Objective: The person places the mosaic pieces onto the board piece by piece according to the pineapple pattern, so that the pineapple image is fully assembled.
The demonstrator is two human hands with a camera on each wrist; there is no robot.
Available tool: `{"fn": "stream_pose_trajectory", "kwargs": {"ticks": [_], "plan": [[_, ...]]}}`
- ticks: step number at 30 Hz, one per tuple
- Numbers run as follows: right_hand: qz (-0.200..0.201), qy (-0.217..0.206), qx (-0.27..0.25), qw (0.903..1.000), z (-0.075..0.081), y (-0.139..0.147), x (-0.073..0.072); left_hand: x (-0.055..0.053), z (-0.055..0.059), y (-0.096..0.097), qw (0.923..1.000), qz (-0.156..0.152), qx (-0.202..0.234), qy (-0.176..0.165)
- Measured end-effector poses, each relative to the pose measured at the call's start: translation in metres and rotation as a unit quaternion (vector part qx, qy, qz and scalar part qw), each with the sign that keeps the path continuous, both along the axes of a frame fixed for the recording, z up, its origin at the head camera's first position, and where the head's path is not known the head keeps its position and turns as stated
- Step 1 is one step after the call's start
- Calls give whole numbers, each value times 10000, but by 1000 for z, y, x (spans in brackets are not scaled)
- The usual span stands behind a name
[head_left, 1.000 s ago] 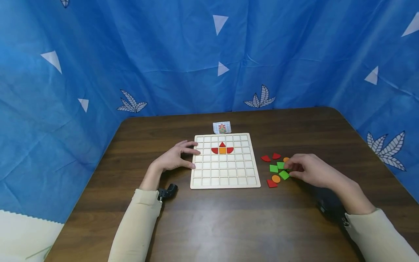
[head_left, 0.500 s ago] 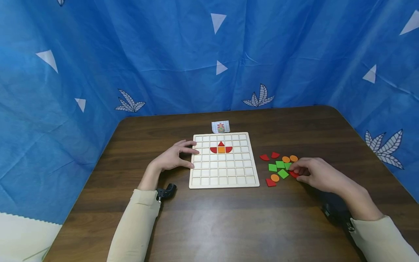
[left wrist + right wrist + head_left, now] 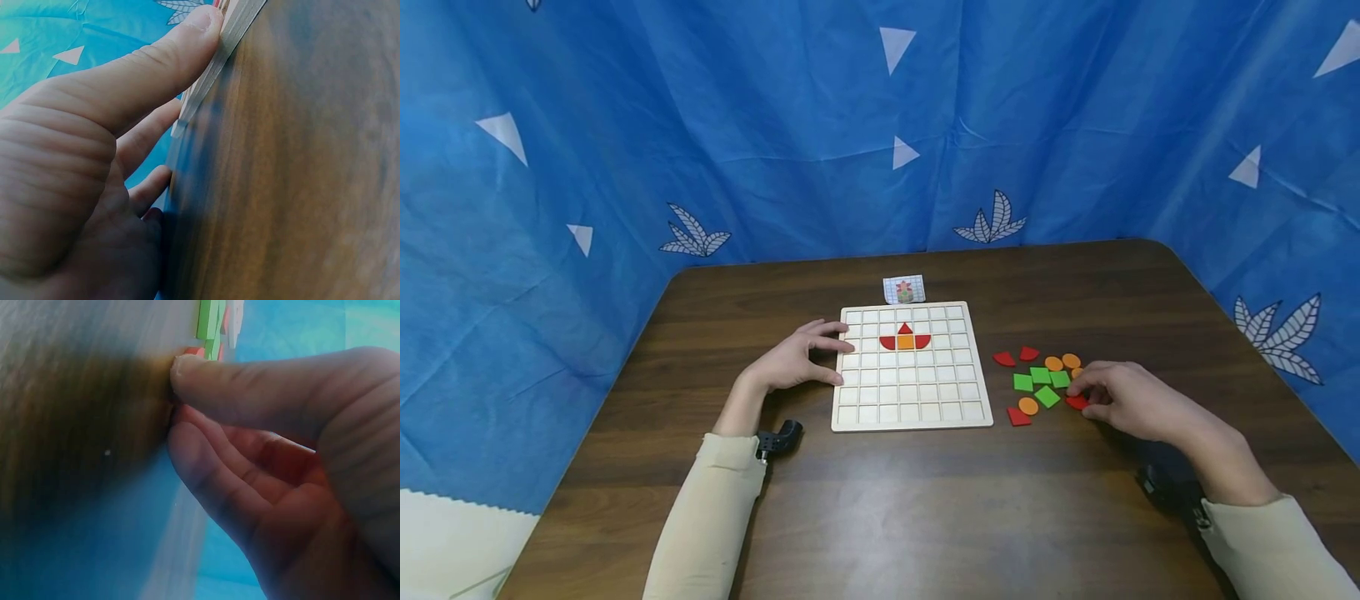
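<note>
A pale board (image 3: 868,414) with a square grid lies mid-table. On it are a red triangle (image 3: 905,329), an orange square (image 3: 906,342) and two red quarter-circle tiles (image 3: 887,342). My left hand (image 3: 790,358) rests along the board's left edge, fingers spread; in the left wrist view the thumb (image 3: 194,31) touches that edge. To the board's right, my right hand (image 3: 1131,400) pinches a red tile (image 3: 1077,402) at table level. In the right wrist view, the thumb and fingers partly hide this red tile (image 3: 195,351). Several green tiles (image 3: 1047,397) lie beside it.
A small picture card (image 3: 904,289) lies behind the board. Several orange discs (image 3: 1054,363) and other red tiles (image 3: 1018,417) lie loose among the green ones. A blue patterned curtain (image 3: 820,125) hangs behind the brown table (image 3: 880,517).
My right hand has moved slightly right, off the green tiles and onto the red tile, uncovering orange discs. My left hand stays at the board's edge. The head view has shifted slightly.
</note>
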State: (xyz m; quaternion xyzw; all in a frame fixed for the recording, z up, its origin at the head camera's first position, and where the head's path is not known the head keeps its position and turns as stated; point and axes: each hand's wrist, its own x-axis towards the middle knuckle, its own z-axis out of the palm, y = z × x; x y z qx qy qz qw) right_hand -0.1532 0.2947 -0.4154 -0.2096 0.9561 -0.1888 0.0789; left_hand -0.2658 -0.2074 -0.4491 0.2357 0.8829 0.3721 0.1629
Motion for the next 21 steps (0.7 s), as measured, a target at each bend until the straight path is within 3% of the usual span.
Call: {"fn": "stream_pose_trajectory", "kwargs": {"ticks": [8,21], "plan": [[-64,-142,-82,9998,1,-6,2,0,-1,0,10000,6,0,-31],[208,-415,70,9989,5,-3,4,-1,-1,0,10000,-26,-24,26]]}}
